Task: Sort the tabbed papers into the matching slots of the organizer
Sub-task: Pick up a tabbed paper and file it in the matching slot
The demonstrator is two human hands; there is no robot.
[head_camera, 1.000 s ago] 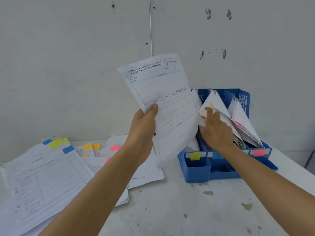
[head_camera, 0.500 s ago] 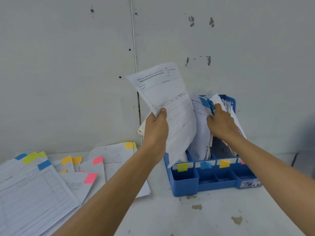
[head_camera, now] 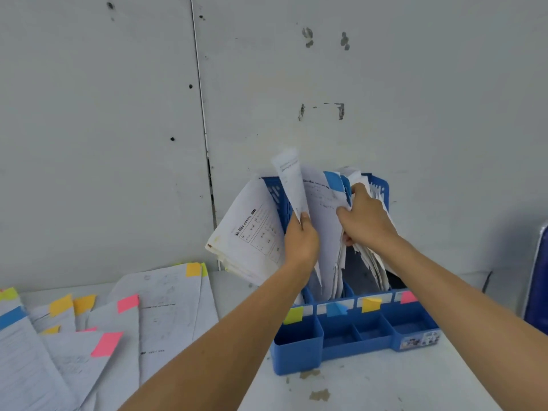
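A blue plastic organizer point(head_camera: 355, 341) stands on the table against the wall, its slots marked in front by yellow-green point(head_camera: 293, 315), blue point(head_camera: 336, 309), yellow point(head_camera: 370, 304) and pink point(head_camera: 408, 297) tabs. My left hand point(head_camera: 301, 241) pinches a white sheet point(head_camera: 292, 182) edge-on, partly down among the upright papers near the blue-marked slot. My right hand point(head_camera: 364, 221) grips a bundle of filed papers point(head_camera: 372, 259) and holds it off to the right. A blue-tabbed sheet point(head_camera: 324, 203) stands between my hands. More filed papers point(head_camera: 249, 235) lean out to the left.
Loose sheets with yellow, pink, blue and green tabs point(head_camera: 127, 318) lie spread over the left of the white table point(head_camera: 370, 390). The grey wall point(head_camera: 118, 129) stands right behind the organizer. A dark blue object point(head_camera: 538, 277) shows at the right edge.
My left hand has brought the sheet down and right, turning it edge-on into the organizer's papers. My right hand still holds the filed bundle aside. The view has shifted left and closer.
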